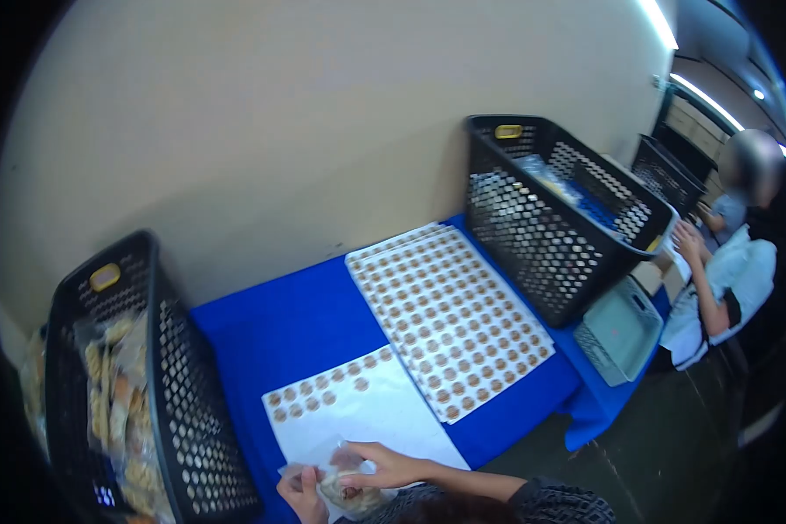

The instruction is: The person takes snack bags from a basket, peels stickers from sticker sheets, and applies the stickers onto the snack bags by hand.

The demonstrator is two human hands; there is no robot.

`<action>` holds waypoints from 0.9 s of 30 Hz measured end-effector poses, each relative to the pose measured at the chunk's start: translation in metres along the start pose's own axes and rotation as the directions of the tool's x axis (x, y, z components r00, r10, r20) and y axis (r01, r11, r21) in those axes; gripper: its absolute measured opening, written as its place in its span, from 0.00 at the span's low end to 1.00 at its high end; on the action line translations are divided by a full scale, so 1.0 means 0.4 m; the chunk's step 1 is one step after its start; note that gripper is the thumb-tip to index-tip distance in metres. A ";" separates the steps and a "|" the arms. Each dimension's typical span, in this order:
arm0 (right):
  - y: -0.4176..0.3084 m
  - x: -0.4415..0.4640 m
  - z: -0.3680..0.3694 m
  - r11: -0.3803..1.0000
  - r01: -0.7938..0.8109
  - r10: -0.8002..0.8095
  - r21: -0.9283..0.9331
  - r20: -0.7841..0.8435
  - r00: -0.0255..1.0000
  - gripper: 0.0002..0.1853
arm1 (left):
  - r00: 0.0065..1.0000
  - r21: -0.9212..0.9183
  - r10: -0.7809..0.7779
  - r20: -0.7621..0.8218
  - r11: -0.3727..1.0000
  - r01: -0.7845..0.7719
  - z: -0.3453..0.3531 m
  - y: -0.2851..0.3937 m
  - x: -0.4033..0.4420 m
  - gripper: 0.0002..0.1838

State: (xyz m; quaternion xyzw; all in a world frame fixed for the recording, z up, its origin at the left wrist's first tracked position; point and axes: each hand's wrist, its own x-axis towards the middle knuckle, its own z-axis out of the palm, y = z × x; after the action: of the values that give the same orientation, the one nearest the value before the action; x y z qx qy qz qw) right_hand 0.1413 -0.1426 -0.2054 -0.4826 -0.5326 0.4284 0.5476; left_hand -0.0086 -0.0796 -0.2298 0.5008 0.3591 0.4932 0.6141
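Observation:
At the bottom centre, a clear plastic bag [358, 499] with pale contents and a round brown sticker is between my two hands. My left hand [304, 498] grips the bag's left side with its fingers closed. My right hand [384, 467] holds its upper right part, thumb across the front. Just beyond them lies a white sheet [384, 410] with a few rows of round brown stickers along its far edge. To its right is a stack of sheets [454, 323] covered with the same stickers.
A black basket [205, 437] with filled bags stands at the left. Another black basket [533, 236] holds plastic packs at the right, beside a grey-green tray [616, 336]. A blue cloth [288, 319] covers the table along the wall. A person [734, 271] sits at the far right.

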 end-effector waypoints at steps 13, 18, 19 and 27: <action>-0.014 -0.013 -0.067 0.975 -0.071 0.097 -0.212 0.117 0.988 0.23 | 0.974 0.262 -0.159 0.161 0.958 0.113 0.061 0.055 0.001 0.15; -0.144 -0.015 -0.291 0.952 -0.243 0.129 -0.187 -0.476 0.870 0.28 | 0.975 -0.028 -0.034 0.218 0.999 0.041 0.053 0.031 0.007 0.13; -0.161 -0.013 -0.367 0.969 -0.105 -0.073 -0.223 -0.666 0.743 0.27 | 0.977 0.013 -0.051 0.208 0.999 0.050 0.046 0.036 0.008 0.13; -0.330 -0.059 -0.869 0.905 0.371 -0.271 -0.208 -0.954 0.127 0.24 | 0.990 0.012 -0.002 0.138 1.000 0.001 -0.001 0.058 0.017 0.11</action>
State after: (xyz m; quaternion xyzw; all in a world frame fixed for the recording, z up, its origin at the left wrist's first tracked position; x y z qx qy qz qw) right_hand 0.4802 -0.2132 -0.0678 -0.4937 -0.1435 -0.0765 0.8543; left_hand -0.0130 -0.0726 -0.2071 0.5371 0.3191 0.4546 0.6348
